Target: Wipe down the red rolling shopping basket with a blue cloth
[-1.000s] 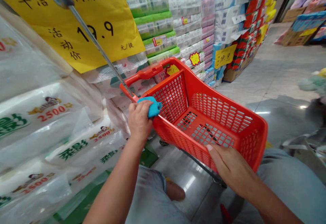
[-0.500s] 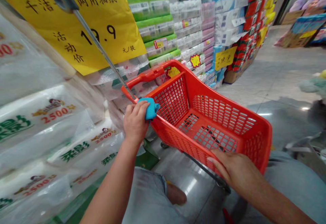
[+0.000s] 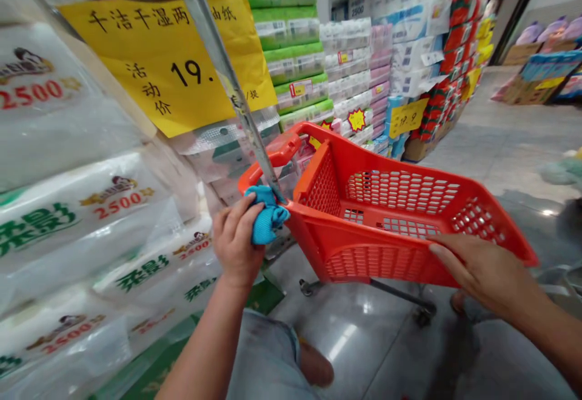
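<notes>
A red plastic shopping basket [image 3: 364, 248] on small wheels stands on the shiny floor in front of me. Its metal pull rod [image 3: 227, 66] rises from the near left corner up to a dark handle at the top of the view. My left hand [image 3: 234, 242] is closed round a crumpled blue cloth [image 3: 266, 218] and presses it against the base of the rod at the basket's rim. My right hand [image 3: 484, 273] rests on the basket's near right rim with its fingers laid along the edge.
Stacked packs of tissue paper [image 3: 91, 218] fill the left side. A yellow price sign [image 3: 173, 66] hangs over them. More stacked goods [image 3: 377, 66] line the aisle behind the basket. Grey tiled floor [image 3: 495, 139] stretches to the right. My knees show at the bottom.
The basket has tipped and swung so its near side wall faces me. My right hand shifted right along the rim. The left hand stays with the cloth at the rod's base.
</notes>
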Tool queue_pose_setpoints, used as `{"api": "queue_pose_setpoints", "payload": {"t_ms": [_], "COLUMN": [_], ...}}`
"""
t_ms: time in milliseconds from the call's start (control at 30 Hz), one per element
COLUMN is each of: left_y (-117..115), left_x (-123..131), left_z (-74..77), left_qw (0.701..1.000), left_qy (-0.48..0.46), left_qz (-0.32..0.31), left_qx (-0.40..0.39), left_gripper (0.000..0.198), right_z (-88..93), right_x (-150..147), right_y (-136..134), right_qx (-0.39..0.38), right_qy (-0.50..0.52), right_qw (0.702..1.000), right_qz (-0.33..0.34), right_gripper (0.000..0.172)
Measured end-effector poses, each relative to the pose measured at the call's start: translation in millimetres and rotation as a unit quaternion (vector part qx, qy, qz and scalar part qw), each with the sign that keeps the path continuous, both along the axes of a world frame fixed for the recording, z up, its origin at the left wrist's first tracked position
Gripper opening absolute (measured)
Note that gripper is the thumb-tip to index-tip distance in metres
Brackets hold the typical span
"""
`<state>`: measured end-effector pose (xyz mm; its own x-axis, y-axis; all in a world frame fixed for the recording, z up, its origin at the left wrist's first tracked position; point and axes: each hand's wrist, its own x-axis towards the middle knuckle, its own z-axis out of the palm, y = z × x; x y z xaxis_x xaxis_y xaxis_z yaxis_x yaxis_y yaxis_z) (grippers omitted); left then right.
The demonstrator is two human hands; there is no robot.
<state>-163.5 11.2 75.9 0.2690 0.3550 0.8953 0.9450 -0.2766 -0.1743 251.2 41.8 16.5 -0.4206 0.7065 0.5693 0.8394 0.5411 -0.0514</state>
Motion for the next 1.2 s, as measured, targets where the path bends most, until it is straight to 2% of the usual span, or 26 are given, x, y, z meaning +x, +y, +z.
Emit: {"api": "queue_pose_setpoints", "payload": {"t_ms": [100,167,267,333,367,467,533,667,733,833,900,1067,1200], "left_y": [-2,-3,-3,-4,-5,-8,-6,5,5,-1,-4,-2,-4], "left_x": [12,16,12,10,10,14,14,8,11,21,25,33,46], "left_z": [-0.3,4.4,22.9,37.3,43.3,56.2,63.8,80.0,85.6,88.8,88.6,83.8,82.6], "left_qw": [0.997,0.993,0.999,0.999,0.998,0.984,0.978,0.975,0.963,0.931,0.916,0.947,0.928], "left_qy": [0.066,0.107,0.037,-0.01,-0.001,0.109,0.124,0.001,-0.024,0.015,0.052,0.051,0.095], "left_qz": [-0.039,-0.035,0.005,-0.009,-0.03,-0.101,-0.126,-0.144,-0.179,-0.273,-0.305,-0.221,-0.283], "left_qx": [-0.026,-0.034,-0.024,-0.039,-0.056,-0.095,-0.113,-0.171,-0.201,-0.242,-0.257,-0.226,-0.224], "left_gripper": [0.043,0.044,0.038,0.032,0.031,0.032,0.034,0.034,0.032,0.031,0.035,0.033,0.037], "right_z": [10.2,14.1,14.2,10.7,8.4,1.4,-1.8,-5.2,-6.1,-2.9,4.6,32.7,42.3], "right_x": [-54,-86,-111,-113,-111,-97,-88,-71,-61,-50,-50,-72,-78], "right_y": [7,12,20,24,26,32,35,47,54,63,63,34,19], "right_qx": [0.0,-0.009,-0.015,-0.01,-0.006,0.011,0.021,0.032,0.032,0.016,-0.01,-0.035,-0.02], "right_qy": [0.069,0.131,0.2,0.221,0.228,0.239,0.247,0.28,0.299,0.335,0.363,0.401,0.435], "right_qw": [0.997,0.99,0.979,0.975,0.974,0.971,0.968,0.958,0.953,0.942,0.932,0.913,0.898], "right_qz": [0.031,0.053,0.031,0.015,0.017,0.029,0.036,0.046,0.041,0.02,0.019,0.067,0.058], "right_gripper": [0.05,0.047,0.043,0.042,0.041,0.04,0.04,0.042,0.045,0.053,0.055,0.055,0.058]}}
